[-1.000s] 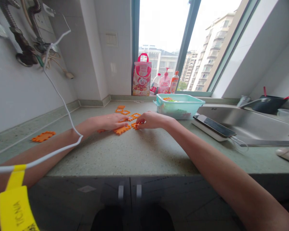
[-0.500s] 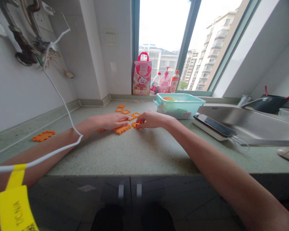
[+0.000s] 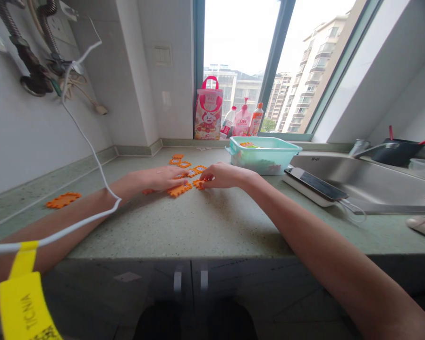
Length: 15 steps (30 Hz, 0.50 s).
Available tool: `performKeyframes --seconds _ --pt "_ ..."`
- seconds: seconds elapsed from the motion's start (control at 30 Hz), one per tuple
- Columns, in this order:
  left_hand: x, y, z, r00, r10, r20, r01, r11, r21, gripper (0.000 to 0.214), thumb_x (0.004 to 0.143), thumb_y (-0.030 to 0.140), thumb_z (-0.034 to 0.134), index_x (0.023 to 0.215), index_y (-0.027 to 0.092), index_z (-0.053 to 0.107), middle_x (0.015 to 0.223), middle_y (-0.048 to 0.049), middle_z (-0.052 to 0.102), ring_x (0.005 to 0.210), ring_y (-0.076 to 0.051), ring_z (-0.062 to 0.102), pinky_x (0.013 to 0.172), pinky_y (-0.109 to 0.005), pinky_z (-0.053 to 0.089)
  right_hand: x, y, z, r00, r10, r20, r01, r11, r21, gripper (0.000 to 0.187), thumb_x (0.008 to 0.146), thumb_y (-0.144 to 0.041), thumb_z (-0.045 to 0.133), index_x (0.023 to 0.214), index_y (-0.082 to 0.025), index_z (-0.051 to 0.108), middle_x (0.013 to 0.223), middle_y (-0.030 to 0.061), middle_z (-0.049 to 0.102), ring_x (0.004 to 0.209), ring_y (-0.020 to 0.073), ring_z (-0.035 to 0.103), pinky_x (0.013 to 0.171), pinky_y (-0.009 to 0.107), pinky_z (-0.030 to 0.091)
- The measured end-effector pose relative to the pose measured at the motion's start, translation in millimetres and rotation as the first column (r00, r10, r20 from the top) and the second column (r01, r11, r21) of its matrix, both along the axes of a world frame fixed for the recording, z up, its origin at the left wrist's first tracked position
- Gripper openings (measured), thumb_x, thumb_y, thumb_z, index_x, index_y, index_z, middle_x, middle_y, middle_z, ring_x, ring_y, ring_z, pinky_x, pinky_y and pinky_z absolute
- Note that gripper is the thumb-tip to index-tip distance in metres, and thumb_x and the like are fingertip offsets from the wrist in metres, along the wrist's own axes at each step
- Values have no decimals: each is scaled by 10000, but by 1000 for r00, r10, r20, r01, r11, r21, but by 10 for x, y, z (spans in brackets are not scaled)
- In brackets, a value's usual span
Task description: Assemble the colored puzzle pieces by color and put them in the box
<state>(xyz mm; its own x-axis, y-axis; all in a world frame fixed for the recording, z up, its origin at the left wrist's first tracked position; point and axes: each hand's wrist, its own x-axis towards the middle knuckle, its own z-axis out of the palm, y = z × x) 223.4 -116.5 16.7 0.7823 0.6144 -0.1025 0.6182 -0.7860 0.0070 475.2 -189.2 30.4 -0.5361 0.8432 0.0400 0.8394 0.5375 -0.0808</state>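
Note:
Several orange puzzle pieces (image 3: 179, 190) with notched edges lie on the green counter (image 3: 198, 226). My left hand (image 3: 159, 178) lies flat over some of them, fingers stretched out and pressing down. My right hand (image 3: 222, 175) is curled, its fingertips pinched on a small orange piece (image 3: 199, 183) at the right end of the group. More orange pieces (image 3: 180, 162) sit farther back, and one lone orange piece (image 3: 63, 199) lies far left.
A teal plastic bin (image 3: 264, 155) with coloured pieces stands behind my right hand. A phone on a white block (image 3: 313, 186) lies by the steel sink (image 3: 368, 184). Bottles and a pink bag (image 3: 208, 114) stand at the window. A white cable (image 3: 88, 141) hangs at left.

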Motion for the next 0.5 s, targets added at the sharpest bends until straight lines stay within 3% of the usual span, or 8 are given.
performKeyframes --seconds 0.5 --pt "-20 24 -21 1000 -9 4 9 1000 4 691 1083 591 288 1616 184 455 1684 -103 453 1534 -252 437 1267 -334 285 -6 -16 4 1000 -9 2 9 1000 4 289 971 -393 685 1183 -252 822 1158 71 821 992 218 741 819 287 470"
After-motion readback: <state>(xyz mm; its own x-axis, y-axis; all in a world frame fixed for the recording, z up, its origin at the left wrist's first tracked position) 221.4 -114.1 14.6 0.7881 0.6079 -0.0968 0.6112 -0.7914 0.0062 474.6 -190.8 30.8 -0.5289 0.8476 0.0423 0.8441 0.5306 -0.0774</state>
